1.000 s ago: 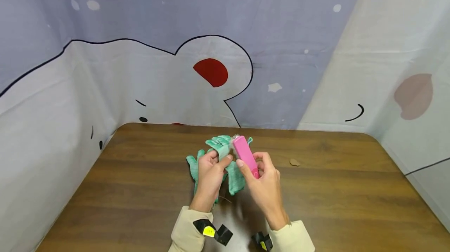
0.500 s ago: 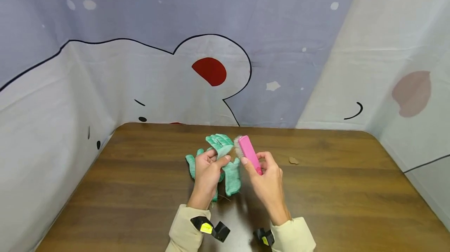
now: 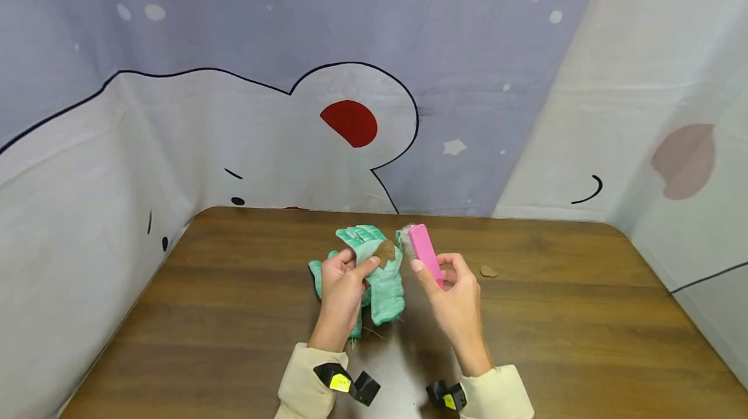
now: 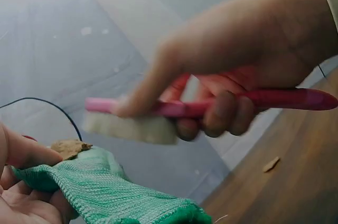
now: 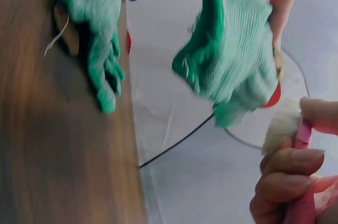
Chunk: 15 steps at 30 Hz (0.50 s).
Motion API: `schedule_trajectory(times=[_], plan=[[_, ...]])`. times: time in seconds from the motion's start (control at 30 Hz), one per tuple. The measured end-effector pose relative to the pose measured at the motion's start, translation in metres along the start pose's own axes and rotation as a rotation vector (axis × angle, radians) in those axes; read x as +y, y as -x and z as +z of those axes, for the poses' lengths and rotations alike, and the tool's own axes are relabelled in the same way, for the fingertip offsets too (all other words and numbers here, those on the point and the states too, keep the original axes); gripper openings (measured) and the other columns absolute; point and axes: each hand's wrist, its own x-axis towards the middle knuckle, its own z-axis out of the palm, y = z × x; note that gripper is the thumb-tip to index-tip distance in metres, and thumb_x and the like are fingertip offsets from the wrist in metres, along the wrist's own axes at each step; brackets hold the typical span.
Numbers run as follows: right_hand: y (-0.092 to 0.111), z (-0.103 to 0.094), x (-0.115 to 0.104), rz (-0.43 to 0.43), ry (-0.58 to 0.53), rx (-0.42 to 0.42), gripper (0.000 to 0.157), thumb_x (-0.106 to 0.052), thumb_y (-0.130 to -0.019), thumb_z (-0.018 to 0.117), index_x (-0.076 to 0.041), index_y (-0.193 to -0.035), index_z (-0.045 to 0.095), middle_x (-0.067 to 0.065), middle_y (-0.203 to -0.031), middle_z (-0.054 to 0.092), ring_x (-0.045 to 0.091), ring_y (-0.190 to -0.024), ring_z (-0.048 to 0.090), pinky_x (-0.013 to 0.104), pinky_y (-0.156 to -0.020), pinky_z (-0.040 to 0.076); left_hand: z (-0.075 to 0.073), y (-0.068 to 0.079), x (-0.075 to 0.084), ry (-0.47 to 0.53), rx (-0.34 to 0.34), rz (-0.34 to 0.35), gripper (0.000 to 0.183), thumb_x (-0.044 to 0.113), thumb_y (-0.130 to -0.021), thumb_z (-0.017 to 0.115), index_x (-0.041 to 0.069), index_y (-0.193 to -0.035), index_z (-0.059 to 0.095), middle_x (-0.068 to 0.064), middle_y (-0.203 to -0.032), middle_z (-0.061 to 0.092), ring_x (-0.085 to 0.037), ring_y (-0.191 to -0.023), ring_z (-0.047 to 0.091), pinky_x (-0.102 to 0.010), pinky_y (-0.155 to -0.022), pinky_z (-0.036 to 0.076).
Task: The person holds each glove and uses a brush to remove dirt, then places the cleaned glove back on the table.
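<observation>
My left hand (image 3: 343,286) grips a green knit glove (image 3: 388,295) above the table, thumb on top. A brown crusty patch (image 4: 71,149) sits on the glove beside that thumb. In my right hand (image 3: 454,302) is a pink brush (image 3: 425,251), held by its handle. Its pale bristles (image 4: 129,128) face the glove, with a small gap between them in the left wrist view. A second green glove (image 5: 97,28) lies on the table to the left, partly hidden behind my left hand in the head view.
On the wooden table (image 3: 573,315), right of the brush, lies a small brown flake (image 3: 488,271). A loose thread (image 3: 374,333) shows near the gloves. Printed cloth (image 3: 263,139) hangs behind the table and along both sides.
The brush has moved right, off the glove. The held glove has shifted so that its brown patch now shows in the head view. The second glove stays put.
</observation>
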Motion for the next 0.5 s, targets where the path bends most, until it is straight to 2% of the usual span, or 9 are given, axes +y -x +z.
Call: schedule_trajectory(times=[0.1, 0.2, 0.27, 0.33, 0.4, 0.5], plan=[[0.01, 0.002, -0.022, -0.024, -0.081, -0.041, 0.034, -0.029, -0.08, 0.072, -0.006, -0.099, 0.056, 0.013, -0.071, 0.063, 0.019, -0.052, 0.056, 0.025, -0.048, 0.042, 0.0, -0.001, -0.001, -0.026, 0.015, -0.007, 0.029, -0.008, -0.076, 0.062, 0.004, -0.059, 0.042, 0.003, -0.055, 0.042, -0.006, -0.048, 0.04, -0.018, -0.043, 0.03], [0.014, 0.005, -0.027, -0.054, -0.068, -0.076, 0.033, -0.028, -0.08, 0.072, -0.007, -0.099, 0.056, 0.01, -0.069, 0.061, 0.015, -0.049, 0.053, 0.024, -0.045, 0.04, 0.0, 0.0, 0.0, -0.027, 0.016, -0.005, 0.02, -0.008, -0.077, 0.061, 0.001, -0.065, 0.048, 0.002, -0.058, 0.047, -0.006, -0.05, 0.042, -0.019, -0.044, 0.032], [0.014, 0.009, -0.022, -0.089, -0.04, -0.084, 0.034, -0.032, -0.079, 0.072, -0.01, -0.098, 0.056, 0.007, -0.067, 0.061, 0.012, -0.048, 0.051, 0.024, -0.043, 0.039, 0.001, 0.001, 0.001, 0.019, 0.008, -0.005, 0.006, -0.008, -0.078, 0.06, -0.004, -0.078, 0.055, -0.002, -0.066, 0.056, -0.008, -0.056, 0.05, -0.02, -0.048, 0.039], [0.011, 0.012, -0.013, -0.12, -0.016, -0.08, 0.036, -0.038, -0.077, 0.072, -0.013, -0.098, 0.056, 0.005, -0.066, 0.06, 0.011, -0.048, 0.051, 0.025, -0.043, 0.04, 0.001, 0.002, 0.003, 0.076, 0.0, 0.0, 0.01, -0.008, -0.078, 0.059, -0.008, -0.088, 0.057, -0.005, -0.072, 0.059, -0.01, -0.062, 0.054, -0.022, -0.053, 0.045], [0.012, 0.013, -0.013, -0.143, 0.009, -0.074, 0.037, -0.039, -0.077, 0.072, -0.013, -0.097, 0.055, 0.004, -0.065, 0.06, 0.01, -0.048, 0.05, 0.025, -0.043, 0.04, 0.001, 0.003, 0.004, 0.136, -0.004, 0.004, 0.021, -0.009, -0.078, 0.058, -0.012, -0.099, 0.056, -0.008, -0.08, 0.062, -0.014, -0.069, 0.059, -0.025, -0.059, 0.049], [0.013, 0.013, -0.014, -0.16, 0.035, -0.067, 0.037, -0.039, -0.078, 0.071, -0.013, -0.097, 0.054, 0.003, -0.065, 0.06, 0.009, -0.048, 0.049, 0.024, -0.044, 0.039, 0.001, 0.004, 0.004, 0.172, 0.005, 0.017, 0.024, -0.01, -0.078, 0.059, -0.014, -0.102, 0.056, -0.01, -0.081, 0.063, -0.015, -0.071, 0.06, -0.026, -0.06, 0.05]])
